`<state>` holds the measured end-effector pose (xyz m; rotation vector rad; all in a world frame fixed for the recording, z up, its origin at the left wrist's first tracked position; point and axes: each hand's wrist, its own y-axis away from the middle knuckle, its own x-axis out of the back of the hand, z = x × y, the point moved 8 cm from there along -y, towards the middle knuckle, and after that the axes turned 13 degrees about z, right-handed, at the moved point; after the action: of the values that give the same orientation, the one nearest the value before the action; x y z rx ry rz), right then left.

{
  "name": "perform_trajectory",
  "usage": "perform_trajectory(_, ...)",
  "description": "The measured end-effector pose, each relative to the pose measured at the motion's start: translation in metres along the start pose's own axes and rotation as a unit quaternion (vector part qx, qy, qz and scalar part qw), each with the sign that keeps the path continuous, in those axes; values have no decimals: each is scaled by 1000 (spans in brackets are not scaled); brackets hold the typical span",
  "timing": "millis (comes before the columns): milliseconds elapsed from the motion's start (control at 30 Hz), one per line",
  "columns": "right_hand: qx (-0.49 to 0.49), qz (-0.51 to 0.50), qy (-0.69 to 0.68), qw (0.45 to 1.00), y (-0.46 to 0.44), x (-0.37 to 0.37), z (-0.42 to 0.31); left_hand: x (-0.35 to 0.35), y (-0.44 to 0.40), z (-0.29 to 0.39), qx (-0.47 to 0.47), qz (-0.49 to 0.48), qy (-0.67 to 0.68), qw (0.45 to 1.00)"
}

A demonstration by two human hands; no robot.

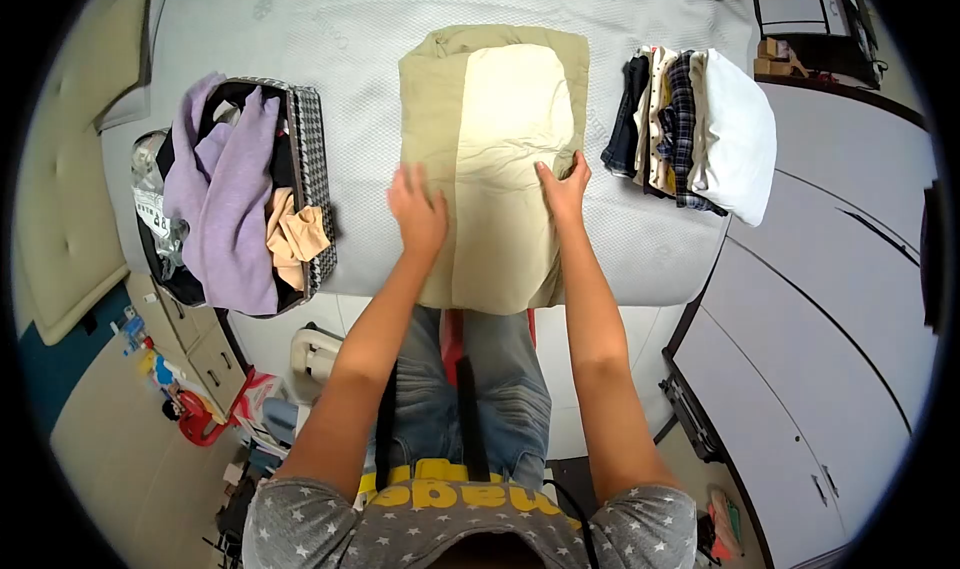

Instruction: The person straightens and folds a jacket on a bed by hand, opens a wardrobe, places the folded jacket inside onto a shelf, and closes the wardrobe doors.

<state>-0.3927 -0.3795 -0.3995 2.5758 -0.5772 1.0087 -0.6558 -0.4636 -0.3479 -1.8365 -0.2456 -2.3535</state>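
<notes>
A khaki garment (430,99) lies folded lengthwise on the light grey bed cover, with a paler cream panel (515,89) on top. My left hand (418,209) is over its left side, fingers apart and slightly blurred, holding nothing. At the garment's right edge is my right hand (565,184), thumb on the cream panel and fingers spread toward the edge. Its thumb and fingers are apart.
On the left, an open houndstooth suitcase (320,139) holds a purple garment (225,209), a peach cloth (295,237) and a clear bag (150,184). Folded clothes (680,119) stand in a row on the right, beside a white wardrobe (800,299).
</notes>
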Motion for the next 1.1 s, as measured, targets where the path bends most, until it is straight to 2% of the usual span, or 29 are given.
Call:
perform_trajectory(33,-1,-1,0,1000,-1,1,-10,-2,-5,-32,142,75,125,979)
perform_trajectory(67,-38,-33,13,999,-2,-3,-15,-9,-2,-64,279,149,244,917)
perform_trajectory(100,-74,-66,26,995,-1,-9,-19,-18,-5,-73,280,150,242,917)
perform_trajectory(133,-74,-68,25,995,-2,-13,-23,-39,-3,-83,342,91,337,873)
perform_trajectory(167,-143,-111,-60,982,1,-24,-22,-59,0,-89,398,30,428,811)
perform_trajectory(200,-211,-151,-143,955,4,-34,-20,-67,-1,-91,406,-20,442,800)
perform_trajectory(233,-211,-151,-140,956,1,-35,-21,-79,-2,-103,407,-22,443,798)
perform_trajectory(300,-179,-244,-196,933,2,-49,-37,-102,0,-118,426,-35,493,758)
perform_trajectory(333,-179,-245,-195,933,1,-45,-46,-99,0,-122,463,5,535,707)
perform_trajectory(367,-155,-254,-197,934,-3,-43,-61,-97,-3,-121,463,7,535,707)
perform_trajectory(433,-131,-265,-198,935,-2,-40,-82,-81,-10,-123,415,79,475,772)
perform_trajectory(467,-37,-219,-213,951,-5,-30,-100,-81,-10,-120,416,79,475,771)
perform_trajectory(500,58,-170,-226,957,-8,-20,-114,-69,-13,-119,394,144,418,805)
perform_trajectory(533,57,-171,-223,958,-10,-21,-110,-57,-13,-115,370,207,358,832)
perform_trajectory(600,145,-110,5,983,-19,-22,-97,-52,-16,-93,377,205,345,835)
perform_trajectory(633,145,-112,6,983,-19,-27,-84,-50,-17,-88,381,205,333,838)
perform_trajectory(667,127,-69,85,986,-22,-27,-64,-63,-19,-90,390,115,228,885)
perform_trajectory(700,109,-25,162,980,-26,-25,-52,-57,-22,-84,391,116,227,884)
perform_trajectory(733,58,-67,177,980,-27,-27,-49,-19,-34,-65,294,231,114,921)
perform_trajectory(767,60,-69,175,980,-28,-28,-57,16,-41,-39,187,337,-4,923)
perform_trajectory(800,95,-35,176,979,-29,-22,-71,32,-43,-33,188,336,-6,923)
perform_trajectory(867,131,-2,181,975,-32,-13,-97,38,-54,18,-56,202,102,972)
perform_trajectory(900,191,23,167,967,-34,-9,-121,36,-48,21,-54,202,103,972)
perform_trajectory(933,250,47,151,955,-36,-6,-145,20,-39,42,-153,85,228,958)
perform_trajectory(967,252,46,151,955,-45,-7,-158,9,-26,62,-247,-33,343,906)
perform_trajectory(1000,311,4,149,939,-52,-18,-177,9,-30,61,-245,-32,343,906)
perform_trajectory(1033,369,-38,146,917,-58,-31,-192,-14,-38,50,-72,-165,458,870)
perform_trajectory(1067,369,-38,147,917,-72,-38,-199,-37,-35,42,104,-290,545,780)
perform_trajectory(1100,417,-69,183,888,-78,-55,-209,-38,-44,39,105,-289,545,780)
